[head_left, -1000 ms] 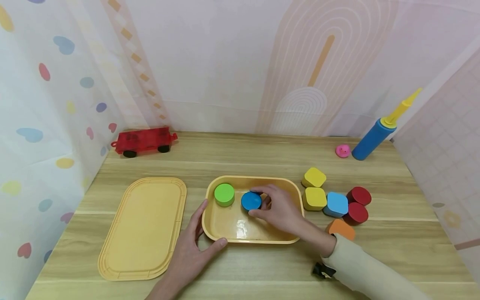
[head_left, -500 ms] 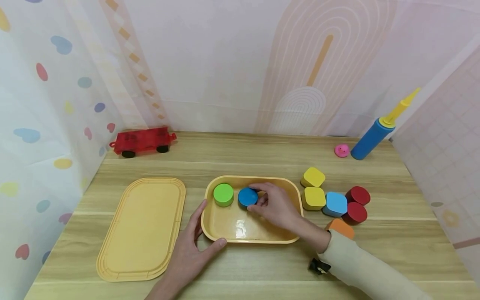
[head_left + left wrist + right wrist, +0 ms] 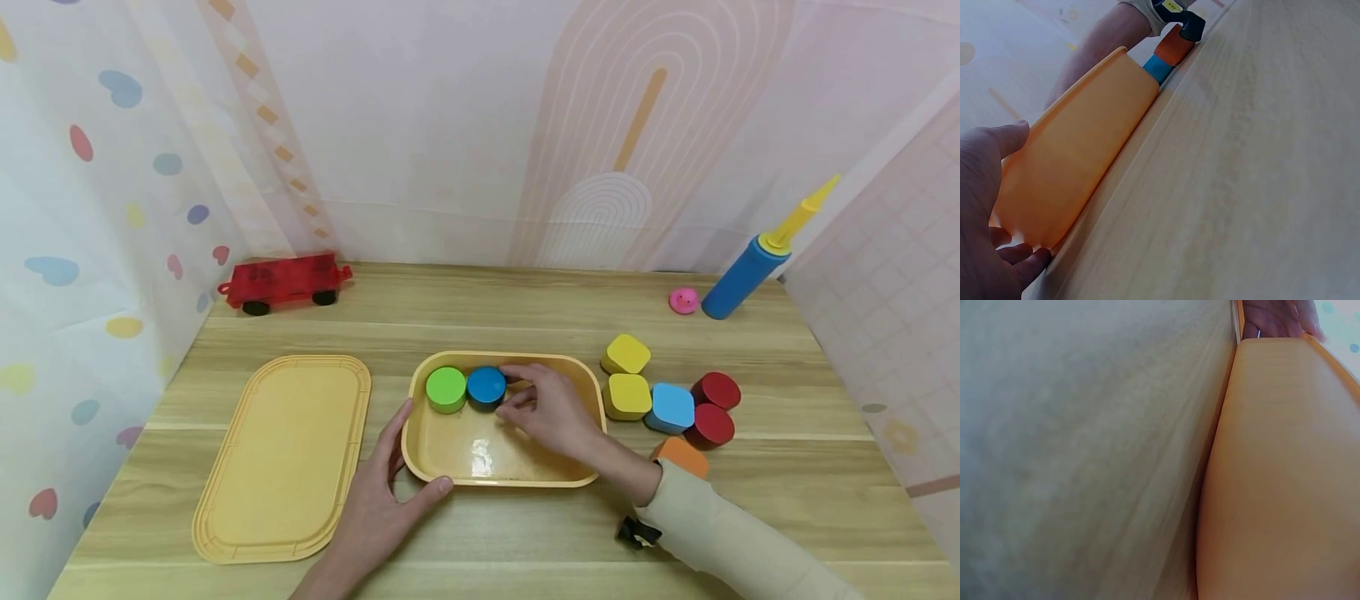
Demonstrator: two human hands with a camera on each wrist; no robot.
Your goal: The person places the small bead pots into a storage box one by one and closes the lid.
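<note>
Yellow tray (image 3: 581,392): mid-table, shallow, rounded corners; holds two discs at its far-left end.
Blue disc (image 3: 486,387): over the last second it slid left across the tray floor; now touching the green disc (image 3: 446,388). A second ago there was a clear gap between them.
Right hand (image 3: 551,410): inside the tray, thumb and fingers curled round the blue disc's right side, still in contact. It has followed the disc leftward.
Left hand (image 3: 382,500): unchanged. Spread against the tray's near-left corner, thumb along the near wall, fingers up the left wall. Left wrist view confirms the hand (image 3: 985,206) is cupping the outer wall (image 3: 1079,169); fingers fairly straight, bracing rather than gripping.
Reading: disc looks seated beside its neighbour, so this placement seems nearly done; release not yet seen. Two discs in, the rest outside.
Lid (image 3: 285,454): flat, yellow, left of the tray, just beside the left hand.
Loose blocks: right of the tray, a close cluster of two yellow (image 3: 627,396), one light blue (image 3: 672,407), two red discs (image 3: 716,390), one orange (image 3: 678,454) partly behind the right sleeve.
Far edge: red toy wagon (image 3: 281,282) far left; blue pump (image 3: 746,273) and small pink toy (image 3: 683,300) far right.
Obstructions: none seen between cluster and tray; the right half of the tray is open floor.
Right wrist view: only tray wall and tabletop; nothing added.
</note>
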